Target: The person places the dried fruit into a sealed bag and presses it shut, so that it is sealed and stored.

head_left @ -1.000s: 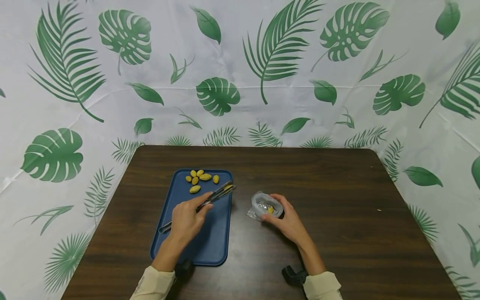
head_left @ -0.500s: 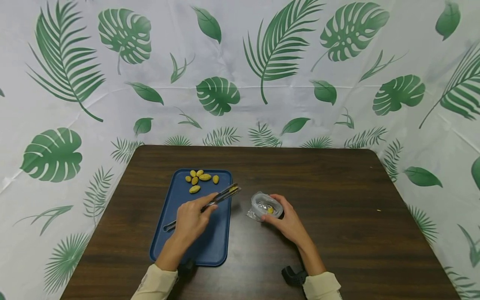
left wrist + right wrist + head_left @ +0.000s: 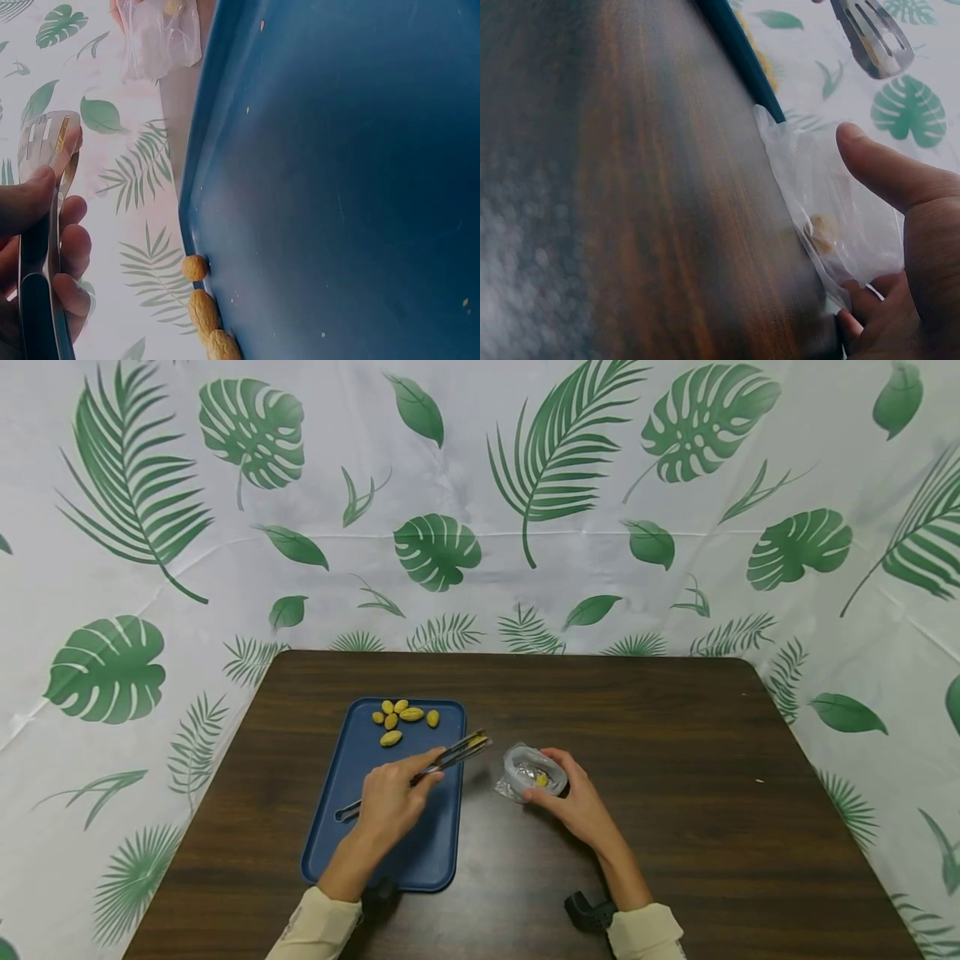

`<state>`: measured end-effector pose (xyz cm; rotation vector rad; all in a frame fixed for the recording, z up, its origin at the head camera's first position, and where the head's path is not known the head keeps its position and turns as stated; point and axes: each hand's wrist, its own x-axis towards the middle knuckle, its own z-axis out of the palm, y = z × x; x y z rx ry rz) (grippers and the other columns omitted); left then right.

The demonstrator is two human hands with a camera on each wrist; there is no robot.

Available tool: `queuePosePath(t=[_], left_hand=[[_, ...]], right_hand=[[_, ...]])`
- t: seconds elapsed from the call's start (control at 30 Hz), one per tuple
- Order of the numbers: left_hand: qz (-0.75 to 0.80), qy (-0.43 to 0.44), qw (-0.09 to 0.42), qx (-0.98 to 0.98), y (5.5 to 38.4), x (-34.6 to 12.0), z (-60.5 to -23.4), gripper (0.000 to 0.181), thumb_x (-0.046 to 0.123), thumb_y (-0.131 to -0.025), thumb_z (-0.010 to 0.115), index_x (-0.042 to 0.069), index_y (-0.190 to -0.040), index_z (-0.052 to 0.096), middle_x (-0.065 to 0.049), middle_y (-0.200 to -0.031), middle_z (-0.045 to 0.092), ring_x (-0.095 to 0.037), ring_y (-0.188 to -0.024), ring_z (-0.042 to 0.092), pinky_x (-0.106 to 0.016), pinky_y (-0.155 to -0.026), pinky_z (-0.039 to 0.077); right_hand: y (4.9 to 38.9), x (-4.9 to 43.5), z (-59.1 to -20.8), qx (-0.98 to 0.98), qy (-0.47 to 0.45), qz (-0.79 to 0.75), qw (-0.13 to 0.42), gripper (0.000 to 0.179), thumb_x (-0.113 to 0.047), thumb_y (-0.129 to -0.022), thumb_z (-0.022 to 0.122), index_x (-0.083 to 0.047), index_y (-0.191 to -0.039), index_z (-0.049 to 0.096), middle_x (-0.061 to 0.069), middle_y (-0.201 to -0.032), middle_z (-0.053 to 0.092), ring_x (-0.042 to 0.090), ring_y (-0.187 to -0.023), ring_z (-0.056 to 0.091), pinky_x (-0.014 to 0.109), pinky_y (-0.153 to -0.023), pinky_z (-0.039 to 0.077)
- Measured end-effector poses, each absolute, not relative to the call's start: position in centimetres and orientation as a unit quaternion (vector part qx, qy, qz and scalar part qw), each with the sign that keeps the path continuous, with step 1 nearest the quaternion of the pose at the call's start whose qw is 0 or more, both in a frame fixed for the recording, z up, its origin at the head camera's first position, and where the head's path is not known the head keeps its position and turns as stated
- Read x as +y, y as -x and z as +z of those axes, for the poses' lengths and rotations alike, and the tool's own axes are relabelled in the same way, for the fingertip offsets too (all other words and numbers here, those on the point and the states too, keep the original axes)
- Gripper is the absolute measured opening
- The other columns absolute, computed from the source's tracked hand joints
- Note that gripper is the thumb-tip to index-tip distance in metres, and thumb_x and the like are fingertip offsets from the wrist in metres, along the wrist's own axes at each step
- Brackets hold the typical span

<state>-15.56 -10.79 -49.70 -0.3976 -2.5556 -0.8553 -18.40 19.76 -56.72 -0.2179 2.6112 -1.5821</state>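
My left hand grips a pair of slotted metal tongs, which reach over the right edge of the blue tray. Between the tong tips sits one yellow-tan piece, partly hidden. My right hand holds a clear plastic bag with its mouth spread round, thumb on the near side and fingers on the far side. Inside the bag lies a yellowish piece. Several wrinkled, oval, peanut-like pieces lie at the tray's far end. The tong tips are apart from the bag, just left of it.
The dark wooden table carries the tray on its left half. A tiny pale crumb lies to the right, and small crumbs dot the tray. Behind the table hangs a white leaf-print cloth.
My left hand has moved to the right, taking the tongs and the piece in them past the tray edge toward the bag. The right hand and the bag have stayed in place.
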Motion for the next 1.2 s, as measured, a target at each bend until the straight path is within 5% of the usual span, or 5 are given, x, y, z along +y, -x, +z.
queuePosePath(t=[0.77,1.2], left_hand=[[-0.333,0.15,0.168,-0.916,15.0,-9.6,-49.8,0.039,0.017,-0.086,0.083,0.018,-0.125,0.077,-0.005,-0.101,0.082,0.003,-0.043,0.024,-0.02,-0.047,0.024],[-0.327,0.176,0.172,-0.912,14.9,-8.9,-49.9,0.039,0.016,-0.086,0.083,0.018,-0.125,0.077,-0.008,-0.109,0.08,0.005,-0.042,0.021,-0.019,-0.049,0.029]], right_hand=[[18.4,19.9,-57.0,0.859,0.068,-0.506,0.044,0.076,-0.048,-0.083,0.085,-0.027,-0.146,0.05,0.004,-0.147,0.055,0.032,-0.136,0.049,0.063,-0.111,0.035],[18.6,19.9,-57.2,0.849,0.087,-0.52,0.033,0.074,-0.042,-0.083,0.086,-0.024,-0.145,0.051,0.006,-0.146,0.056,0.032,-0.135,0.05,0.062,-0.11,0.036]])
